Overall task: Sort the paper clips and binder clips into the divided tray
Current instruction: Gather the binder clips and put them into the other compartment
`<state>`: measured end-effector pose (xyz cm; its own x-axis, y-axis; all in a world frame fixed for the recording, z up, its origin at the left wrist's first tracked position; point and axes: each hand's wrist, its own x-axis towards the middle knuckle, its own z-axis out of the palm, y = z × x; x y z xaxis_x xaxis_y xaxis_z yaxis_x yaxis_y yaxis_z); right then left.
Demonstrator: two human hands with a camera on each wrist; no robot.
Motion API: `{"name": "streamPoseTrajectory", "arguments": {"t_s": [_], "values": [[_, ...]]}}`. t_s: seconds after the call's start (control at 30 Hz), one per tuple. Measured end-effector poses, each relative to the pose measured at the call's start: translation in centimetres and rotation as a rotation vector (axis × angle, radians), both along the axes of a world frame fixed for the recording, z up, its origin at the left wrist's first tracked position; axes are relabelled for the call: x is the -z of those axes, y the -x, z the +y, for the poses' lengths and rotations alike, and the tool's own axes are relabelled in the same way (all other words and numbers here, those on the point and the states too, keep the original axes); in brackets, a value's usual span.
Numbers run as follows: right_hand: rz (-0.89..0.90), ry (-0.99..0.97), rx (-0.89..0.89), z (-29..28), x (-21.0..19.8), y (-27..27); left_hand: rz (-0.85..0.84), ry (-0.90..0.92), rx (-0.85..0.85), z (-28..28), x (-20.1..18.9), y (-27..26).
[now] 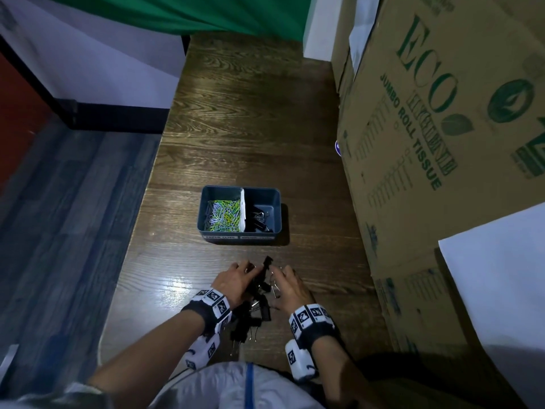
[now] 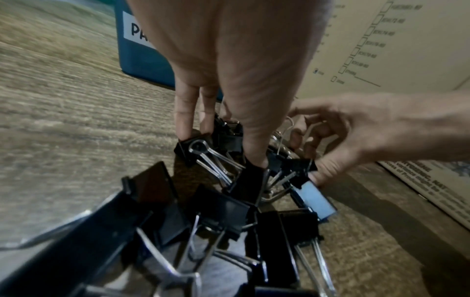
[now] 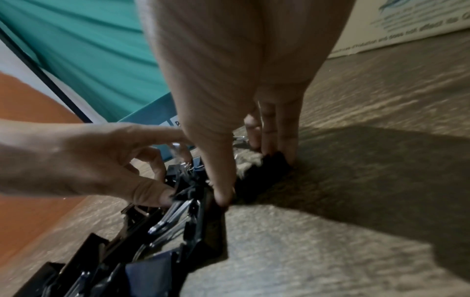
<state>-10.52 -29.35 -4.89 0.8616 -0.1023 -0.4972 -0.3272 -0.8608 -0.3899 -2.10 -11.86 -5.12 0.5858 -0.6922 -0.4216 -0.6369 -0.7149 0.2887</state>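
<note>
A blue divided tray (image 1: pixel 278 202) stands on the dark wooden table (image 1: pixel 250 113). Its left compartment holds coloured paper clips (image 1: pixel 222 215); its right one holds black binder clips (image 1: pixel 259 218). A pile of black binder clips (image 1: pixel 255 317) (image 2: pixel 218 209) (image 3: pixel 162 227) lies near the front edge, between my wrists. My left hand (image 1: pixel 249 270) (image 2: pixel 221 148) reaches down into the pile's far end, thumb and fingers closing on clips. My right hand (image 1: pixel 275 274) (image 3: pixel 250 176) pinches a black binder clip (image 3: pixel 264 172) between thumb and fingers, close beside the left hand.
Tall cardboard boxes (image 1: pixel 427 143) wall off the table's right side, with a white sheet (image 1: pixel 495 290) on the nearest one. The table's left edge (image 1: pixel 141 231) drops to the floor. Green cloth (image 1: pixel 206 13) hangs at the far end.
</note>
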Motion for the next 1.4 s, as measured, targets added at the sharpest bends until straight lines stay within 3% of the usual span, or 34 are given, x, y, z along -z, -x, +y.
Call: {"name": "streamPoseTrajectory", "arguments": {"t_s": [0.13,0.27,0.5,0.73,0.93,1.13,1.4], "values": [[-0.099,0.067,0.101,0.4,0.1,-0.1,0.004,-0.018,-0.054,0.1,-0.3,0.7],[-0.025,0.185,0.172,0.9,0.6,0.3,0.012,-0.003,-0.115,0.6,-0.2,0.8],[-0.026,0.214,0.249,1.1,1.2,0.5,-0.017,-0.006,-0.120,0.4,-1.3,0.7],[0.096,0.063,0.339,-0.3,-0.2,0.7,-0.023,0.118,-0.112,0.8,-1.9,0.5],[0.147,-0.048,0.364,-1.2,-1.8,-0.3,-0.070,0.340,-0.219,-1.2,-6.6,-3.1],[0.026,-0.160,0.379,-2.0,-6.4,-3.7,-0.208,0.469,-0.373,-4.0,-10.1,-7.0],[-0.471,-0.175,0.348,-1.9,-11.9,-10.6,-0.166,0.400,-0.311,0.0,-7.4,-4.4]]}}
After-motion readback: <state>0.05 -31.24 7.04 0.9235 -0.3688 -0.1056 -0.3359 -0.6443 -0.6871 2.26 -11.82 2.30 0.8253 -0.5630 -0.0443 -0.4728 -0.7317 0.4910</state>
